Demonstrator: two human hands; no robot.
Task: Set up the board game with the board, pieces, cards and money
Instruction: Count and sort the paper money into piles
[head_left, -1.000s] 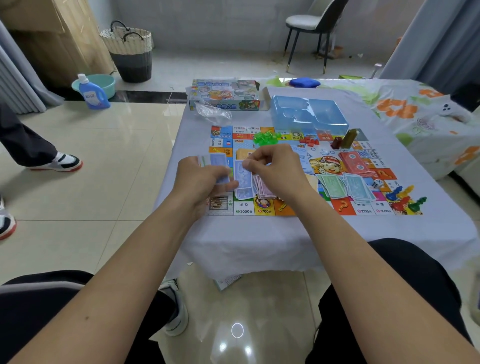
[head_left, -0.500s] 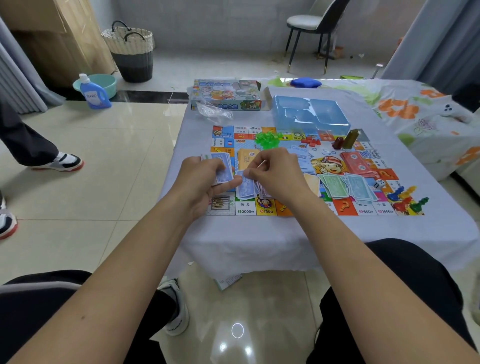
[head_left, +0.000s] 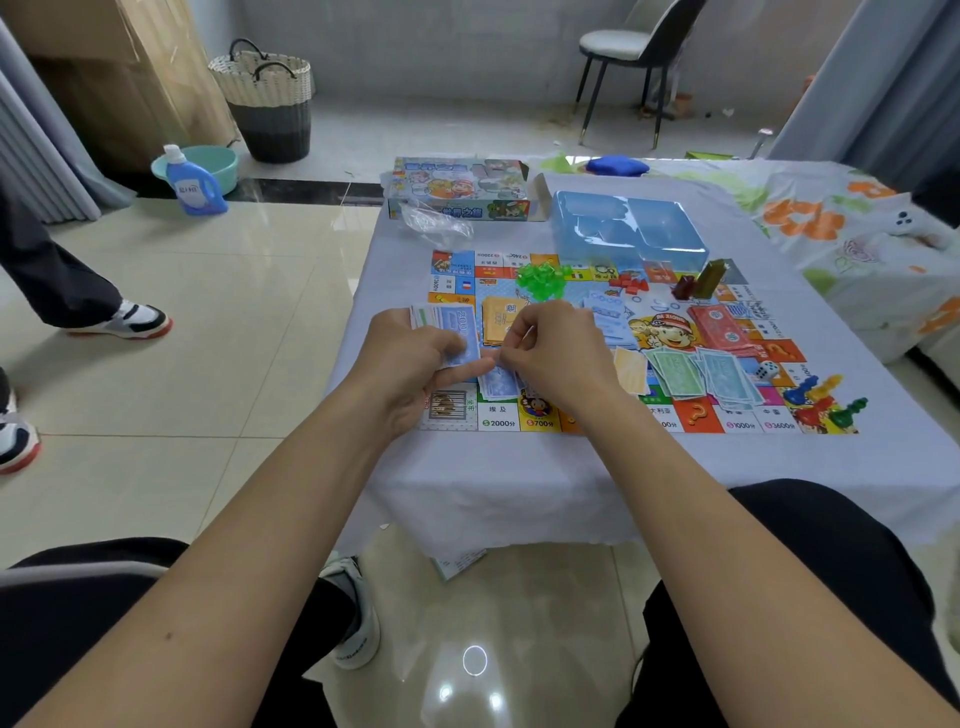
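my left hand grips a stack of blue money above the board, thumb across the top note. my right hand pinches one note's edge just beside it. farther right on the bench, the clear blue tray has nothing visible inside.

Board game laid out mid-frame
Colourful square paper game board lies flat; green and blue paper money notes fanned right, green plastic houses heaped at its top.
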